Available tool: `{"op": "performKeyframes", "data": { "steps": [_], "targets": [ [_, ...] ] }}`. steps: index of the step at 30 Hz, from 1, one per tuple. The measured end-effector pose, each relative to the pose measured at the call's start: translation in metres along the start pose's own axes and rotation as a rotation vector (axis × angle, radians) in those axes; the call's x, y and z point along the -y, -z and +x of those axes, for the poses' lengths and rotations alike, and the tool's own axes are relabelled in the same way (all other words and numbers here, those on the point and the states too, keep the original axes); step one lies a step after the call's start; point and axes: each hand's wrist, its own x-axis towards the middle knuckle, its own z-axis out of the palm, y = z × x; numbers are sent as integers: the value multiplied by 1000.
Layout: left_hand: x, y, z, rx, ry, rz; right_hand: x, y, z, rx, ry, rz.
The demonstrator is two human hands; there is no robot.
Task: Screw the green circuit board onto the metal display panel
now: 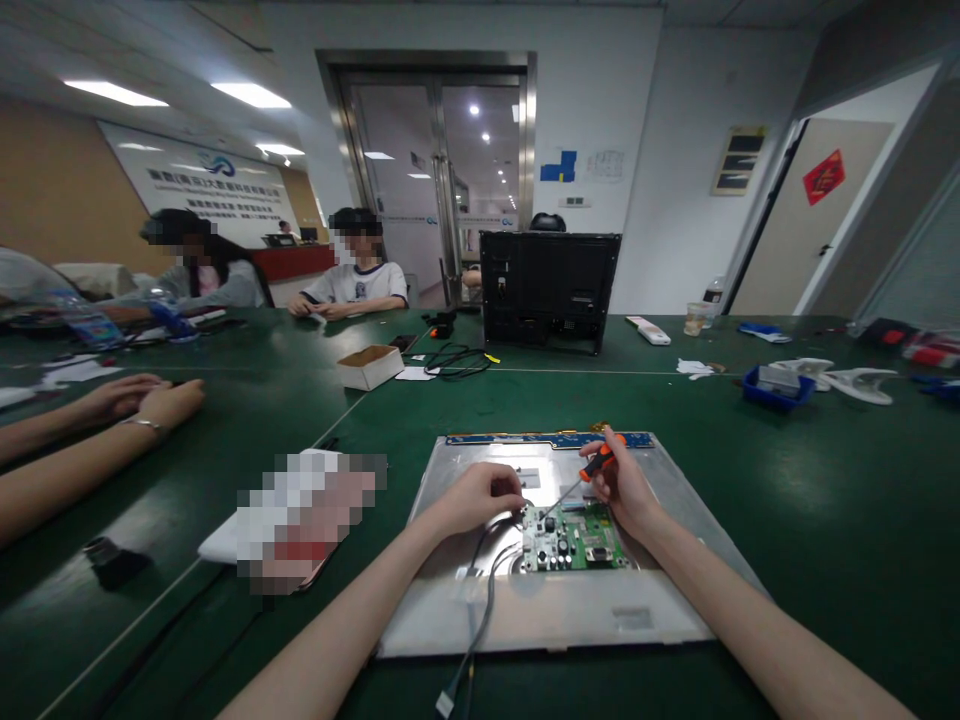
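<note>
A silver display panel (600, 610) lies flat in front of me, with a blue circuit strip (525, 440) along its far edge. On its middle sits a green circuit board (574, 540). My right hand (626, 485) grips a screwdriver (598, 460) with an orange and black handle, its shaft slanting down-left to the board's upper left part. At the board's upper left corner my left hand (484, 495) is closed, fingertips pinched together; what they hold, if anything, is hidden. Grey cables (491, 600) run from the board over the panel's near edge to a white connector (445, 704).
A black monitor housing (551, 290) stands at the back. Left of the panel lie a partly blurred white and pink item (300, 510) and a black object (112, 560). A small box (370, 368), black cable (457, 362) and blue tray (778, 390) lie farther off. Another person's hands (150, 400) rest at left.
</note>
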Motion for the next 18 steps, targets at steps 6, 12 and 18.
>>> {"op": "performKeyframes", "data": {
  "steps": [6, 12, 18],
  "targets": [
    [2, 3, 1, -7, -2, -26, 2, 0, 1, -10, -15, 13],
    [4, 5, 2, -6, 9, -47, 2, -1, 1, 1, -13, 15],
    [5, 6, 1, 42, -3, -57, 3, -1, 1, 8, -19, 14]
  ]
}}
